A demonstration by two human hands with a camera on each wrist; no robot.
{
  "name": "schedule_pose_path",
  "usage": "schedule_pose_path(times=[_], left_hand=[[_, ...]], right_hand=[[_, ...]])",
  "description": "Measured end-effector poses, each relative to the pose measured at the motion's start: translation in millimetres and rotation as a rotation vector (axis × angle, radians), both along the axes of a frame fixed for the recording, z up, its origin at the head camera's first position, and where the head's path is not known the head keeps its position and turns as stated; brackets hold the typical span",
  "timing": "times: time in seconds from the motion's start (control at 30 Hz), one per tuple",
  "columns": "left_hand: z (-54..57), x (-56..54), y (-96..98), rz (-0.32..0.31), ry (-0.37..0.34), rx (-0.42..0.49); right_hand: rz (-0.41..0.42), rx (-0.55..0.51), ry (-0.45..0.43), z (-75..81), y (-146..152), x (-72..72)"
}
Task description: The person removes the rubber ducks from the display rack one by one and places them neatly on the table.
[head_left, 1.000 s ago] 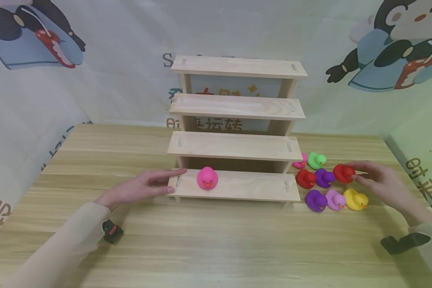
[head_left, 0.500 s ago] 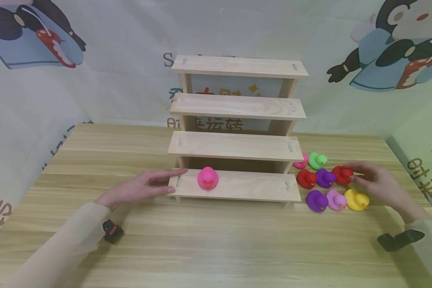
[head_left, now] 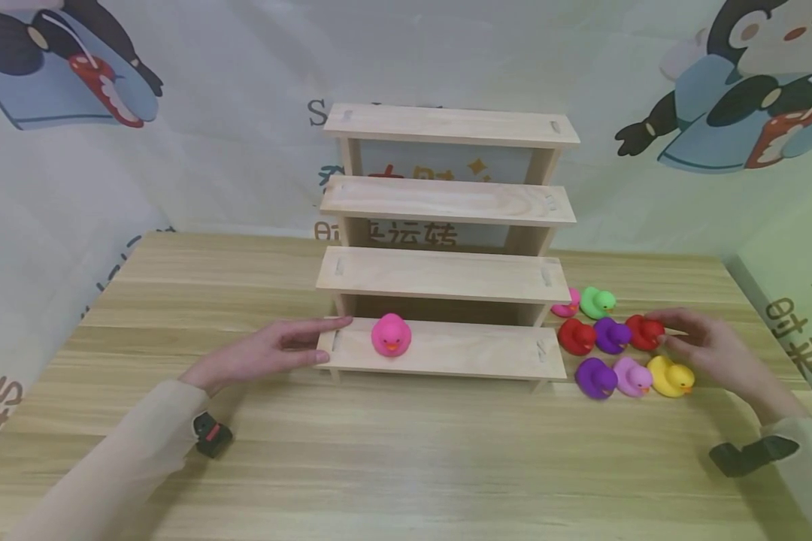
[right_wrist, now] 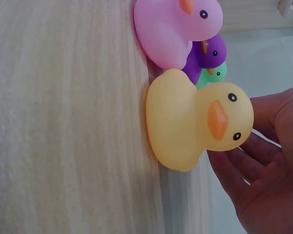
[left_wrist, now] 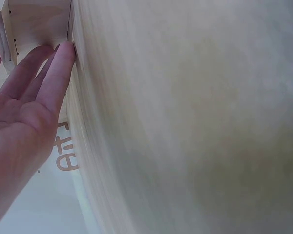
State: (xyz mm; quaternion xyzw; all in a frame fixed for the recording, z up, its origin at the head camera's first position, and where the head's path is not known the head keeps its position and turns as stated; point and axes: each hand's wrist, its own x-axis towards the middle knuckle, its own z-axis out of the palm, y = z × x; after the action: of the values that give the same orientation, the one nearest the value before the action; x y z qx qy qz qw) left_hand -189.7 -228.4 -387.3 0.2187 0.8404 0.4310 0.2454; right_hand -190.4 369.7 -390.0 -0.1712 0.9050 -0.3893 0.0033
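Note:
My left hand (head_left: 274,349) touches the left end of the lowest board of a wooden stepped shelf (head_left: 474,349), thumb near the front edge, forefinger over the top. The left wrist view shows its fingers (left_wrist: 56,80) nearly straight against the wood. A bright pink rubber duck (head_left: 392,335) sits on that board, right of this hand. On the right, thumb and forefinger of my right hand (head_left: 720,361) pinch a red rubber duck (head_left: 643,332) at its right side. The yellow duck (right_wrist: 178,124) hides that red duck in the right wrist view.
Around the held duck stand another red duck (head_left: 575,337), two purple ones, a light pink duck (head_left: 632,376), a green duck (head_left: 597,302) and a pink duck (head_left: 566,303) partly behind the shelf. A printed cloth (head_left: 243,135) hangs behind the wood-grain table (head_left: 379,458).
The right hand and the red duck have shifted slightly left and toward me, closer to the purple duck. The left hand and the pink duck on the board have stayed put.

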Motion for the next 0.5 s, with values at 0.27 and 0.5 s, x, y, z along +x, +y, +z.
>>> schedule_pose_path(times=[0.27,0.5], left_hand=[[-0.5,-0.3,-0.1,-0.003,0.004,-0.001],[0.3,0.6,-0.4,-0.011,0.010,0.000]], right_hand=[[0.000,0.008,0.003,-0.8,1.7,1.2],[-0.045,0.044,-0.006,2.6,3.7,2.8]])
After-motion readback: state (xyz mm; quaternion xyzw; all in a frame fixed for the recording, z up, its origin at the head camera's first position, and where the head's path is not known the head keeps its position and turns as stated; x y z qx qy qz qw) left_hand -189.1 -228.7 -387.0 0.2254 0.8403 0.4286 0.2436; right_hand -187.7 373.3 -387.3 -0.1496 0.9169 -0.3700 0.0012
